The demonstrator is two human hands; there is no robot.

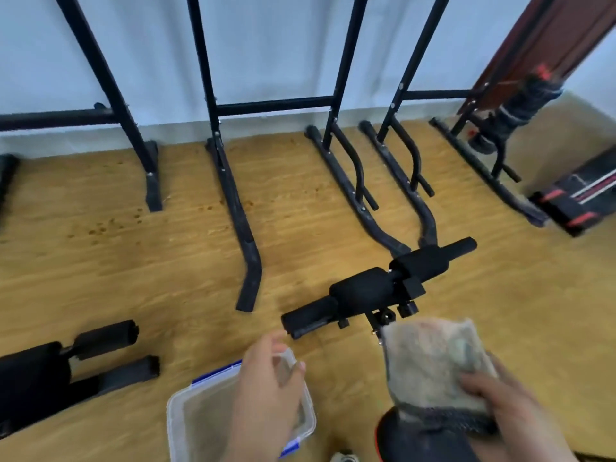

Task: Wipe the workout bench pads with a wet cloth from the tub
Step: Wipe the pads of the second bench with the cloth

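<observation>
In the head view, the cloth (433, 365) was already out of the tub (186, 425), so the first step of the task looked finished. The right hand (500, 405) held the cloth, with the fingers closed over its lower right part, and pressed it on the near end of the bench pad (430, 438). I judged that the wiping was at its start or under way; how much of the pad was already cleaned could not be told. The foam rollers (366, 288) just beyond the cloth were not touched by the hands.

The left hand (266, 398) hovered over the right side of the tub, loosely open and holding nothing; whether it touched the rim was not clear. The tub stood on the wooden floor (166, 245), just left of the pad. The cloth was therefore in the right hand and near the left one.
</observation>
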